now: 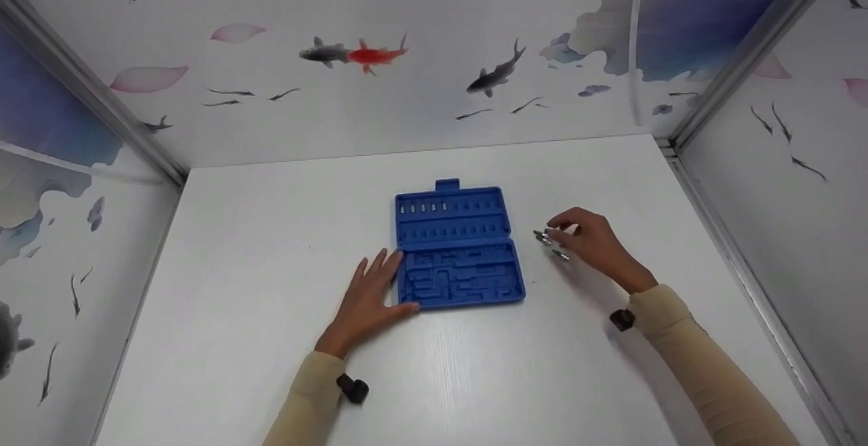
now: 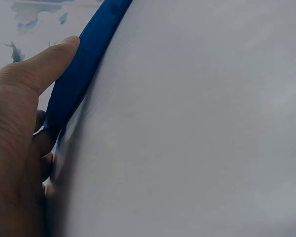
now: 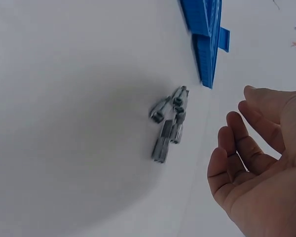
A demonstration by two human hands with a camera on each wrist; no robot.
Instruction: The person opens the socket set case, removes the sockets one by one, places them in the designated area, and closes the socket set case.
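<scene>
A blue plastic case (image 1: 461,274) lies unfolded on the white table, its lower half moulded with shaped recesses. In the upper half, several small silver bits (image 1: 423,208) stand in a row at the left. My left hand (image 1: 366,303) rests against the case's left side with fingers spread; its thumb touches the front edge. To the right of the case my right hand (image 1: 593,246) hovers with loosely bent fingers, and the right wrist view shows nothing between them. Beside those fingers lie several silver socket-like metal pieces (image 3: 161,143) in a loose cluster on the table.
The white table (image 1: 237,263) is bordered by printed panels at the back and both sides. A tab-like latch (image 1: 447,185) sticks out from the case's far edge. Black wrist devices (image 1: 352,388) are worn at both sleeves.
</scene>
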